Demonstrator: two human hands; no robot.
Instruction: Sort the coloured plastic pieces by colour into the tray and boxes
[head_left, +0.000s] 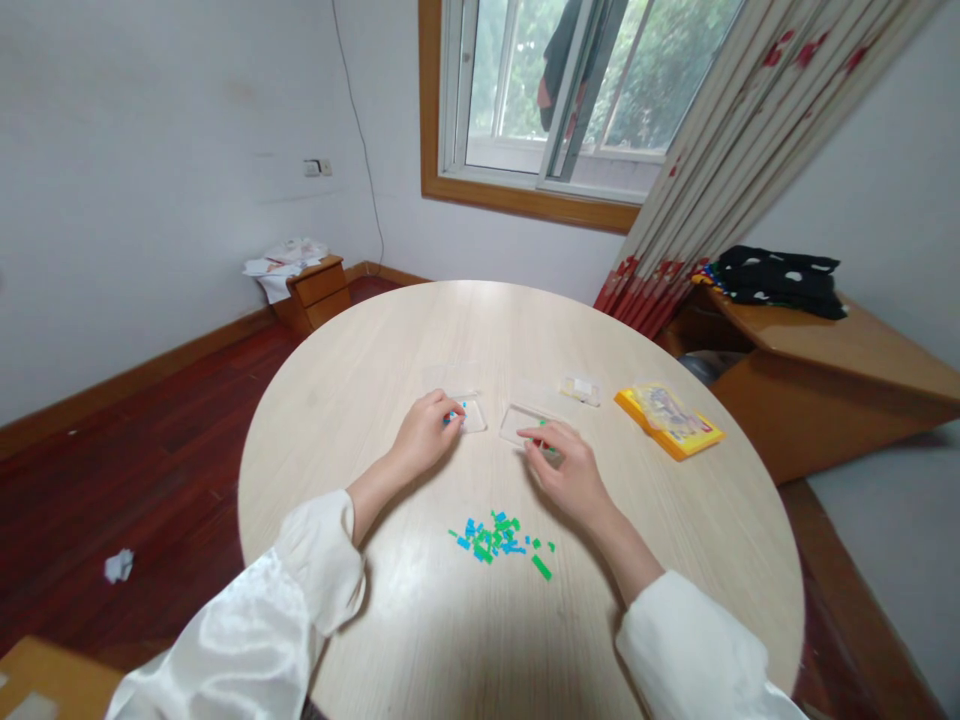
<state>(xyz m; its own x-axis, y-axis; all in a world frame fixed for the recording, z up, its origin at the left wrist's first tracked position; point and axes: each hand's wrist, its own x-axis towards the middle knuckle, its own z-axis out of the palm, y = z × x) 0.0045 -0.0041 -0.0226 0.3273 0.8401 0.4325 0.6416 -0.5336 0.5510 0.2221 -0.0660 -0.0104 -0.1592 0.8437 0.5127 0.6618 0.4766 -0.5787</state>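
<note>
The left hand (425, 432) is pinching a small blue piece (453, 414) over the left clear tray (474, 415), fingers curled closed around it. The right hand (566, 467) is pressing fingertips onto a green piece (546, 440) at the near edge of the right clear tray (519, 420); whether it is gripping the piece or only touching it, I cannot tell. Judging by this, the sorting by colour is only starting: both trays are looking nearly bare, while a pile of blue and green pieces (501, 538) is lying near, between the forearms.

The round pale wood surface (360, 380) is also carrying a small clear box (581, 389) and a yellow packet (670, 421) to the far right. Beyond it, a window (555, 90), a curtain (750, 140), a low cabinet with papers (311, 285) and a red wooden floor (135, 450) are showing.
</note>
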